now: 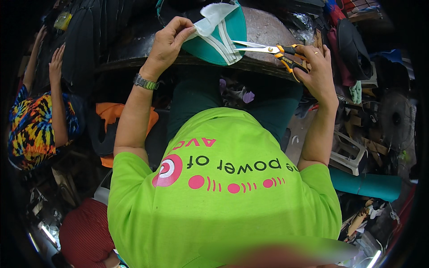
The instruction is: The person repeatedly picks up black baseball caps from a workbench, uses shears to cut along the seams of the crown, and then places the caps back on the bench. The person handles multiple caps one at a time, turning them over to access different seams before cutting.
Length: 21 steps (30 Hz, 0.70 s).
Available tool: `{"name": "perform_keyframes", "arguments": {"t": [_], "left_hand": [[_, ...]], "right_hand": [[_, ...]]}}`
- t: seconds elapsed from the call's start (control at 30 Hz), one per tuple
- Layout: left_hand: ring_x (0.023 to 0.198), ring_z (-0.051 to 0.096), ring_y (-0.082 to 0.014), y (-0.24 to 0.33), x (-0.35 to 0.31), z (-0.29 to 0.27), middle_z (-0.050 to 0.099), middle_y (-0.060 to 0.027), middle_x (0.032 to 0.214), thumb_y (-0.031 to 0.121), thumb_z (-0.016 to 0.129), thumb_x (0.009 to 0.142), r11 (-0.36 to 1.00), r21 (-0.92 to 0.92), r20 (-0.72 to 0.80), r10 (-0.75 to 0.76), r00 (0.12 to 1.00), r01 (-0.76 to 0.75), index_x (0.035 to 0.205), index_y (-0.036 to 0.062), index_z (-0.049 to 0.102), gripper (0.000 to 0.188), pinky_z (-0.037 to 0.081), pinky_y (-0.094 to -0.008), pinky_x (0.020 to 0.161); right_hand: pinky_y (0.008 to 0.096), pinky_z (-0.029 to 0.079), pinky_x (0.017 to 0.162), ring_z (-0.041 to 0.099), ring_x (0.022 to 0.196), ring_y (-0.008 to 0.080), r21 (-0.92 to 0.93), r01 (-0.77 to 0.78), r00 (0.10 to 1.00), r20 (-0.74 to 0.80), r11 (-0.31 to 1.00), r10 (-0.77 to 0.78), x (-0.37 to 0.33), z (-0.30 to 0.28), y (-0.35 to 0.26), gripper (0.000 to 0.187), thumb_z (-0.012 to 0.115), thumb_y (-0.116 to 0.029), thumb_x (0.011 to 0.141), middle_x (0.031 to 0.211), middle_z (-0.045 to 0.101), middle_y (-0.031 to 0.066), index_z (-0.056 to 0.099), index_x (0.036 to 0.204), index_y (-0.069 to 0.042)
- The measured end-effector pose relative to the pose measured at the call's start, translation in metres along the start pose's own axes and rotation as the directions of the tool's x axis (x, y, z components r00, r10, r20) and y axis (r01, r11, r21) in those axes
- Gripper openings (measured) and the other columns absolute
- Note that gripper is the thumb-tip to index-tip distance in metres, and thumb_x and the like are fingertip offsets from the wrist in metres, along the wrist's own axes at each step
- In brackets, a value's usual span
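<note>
My left hand (170, 41) is closed in a pinch on a thin white cloth (213, 18). That cloth lies over part of a teal panel (202, 50) with a rounded edge and white strips running across it. The panel rests at the edge of a dark worktable (126, 50). In my right hand (318, 70) is a pair of scissors (271, 49) with orange-and-black handles. Its blades are slightly apart, their tips at the white strips near the panel's right edge. Whether cloth lies between the blades, I cannot tell.
Dark sheets (82, 42) cover the table's left side, where a co-worker in a tie-dye shirt (38, 129) reaches over them. Another person in dark red (87, 232) is at lower left. A teal roll (368, 184), a grey plastic stool (348, 152) and a fan (397, 117) stand right.
</note>
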<state>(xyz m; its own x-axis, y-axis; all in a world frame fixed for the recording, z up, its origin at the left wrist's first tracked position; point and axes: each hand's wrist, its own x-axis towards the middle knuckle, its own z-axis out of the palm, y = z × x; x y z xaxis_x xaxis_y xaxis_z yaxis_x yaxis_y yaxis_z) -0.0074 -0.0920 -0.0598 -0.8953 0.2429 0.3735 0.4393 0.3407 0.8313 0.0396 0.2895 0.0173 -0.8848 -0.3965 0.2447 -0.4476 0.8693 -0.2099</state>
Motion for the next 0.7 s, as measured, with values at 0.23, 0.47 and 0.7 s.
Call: {"name": "perform_keyframes", "arguments": {"t": [0.23,0.47,0.7], "left_hand": [[0.078,0.054,-0.0049,0.001,0.004,0.004,0.062,0.0021,0.087,0.020,0.061,0.101,0.985,-0.144,-0.077,-0.103,0.992,0.091,0.107,0.0038,0.061,0.017,0.045,-0.0208,0.069],[0.091,0.065,-0.0140,0.024,-0.005,-0.012,0.069,-0.0069,0.099,0.021,0.075,0.090,0.989,0.102,0.173,0.089,0.981,-0.108,0.112,0.0019,0.064,0.031,0.051,-0.0282,0.081],[0.135,0.047,-0.0276,0.031,-0.003,-0.024,0.053,-0.0132,0.142,0.014,0.084,0.071,0.644,0.689,0.360,0.091,0.928,-0.331,0.132,0.0073,0.056,0.068,0.022,-0.0598,0.119]], "right_hand": [[0.0494,0.028,0.114,0.062,0.104,0.0282,-0.039,0.061,0.998,-0.009,0.997,-0.062,0.002,0.012,-0.008,0.041,0.074,-0.004,0.071,0.099,0.066,0.0082,0.062,0.110,-0.007],[0.0381,0.044,0.095,0.064,0.095,0.0248,0.281,-0.160,0.983,-0.046,0.946,0.180,0.006,0.029,0.008,0.029,0.074,-0.006,0.074,0.093,0.070,0.0087,0.067,0.102,-0.007],[0.0398,0.053,0.072,0.072,0.082,0.0322,0.173,-0.490,0.855,-0.095,0.854,0.510,0.010,0.031,0.023,0.033,0.076,-0.019,0.076,0.084,0.072,0.0146,0.067,0.105,-0.005]]}}
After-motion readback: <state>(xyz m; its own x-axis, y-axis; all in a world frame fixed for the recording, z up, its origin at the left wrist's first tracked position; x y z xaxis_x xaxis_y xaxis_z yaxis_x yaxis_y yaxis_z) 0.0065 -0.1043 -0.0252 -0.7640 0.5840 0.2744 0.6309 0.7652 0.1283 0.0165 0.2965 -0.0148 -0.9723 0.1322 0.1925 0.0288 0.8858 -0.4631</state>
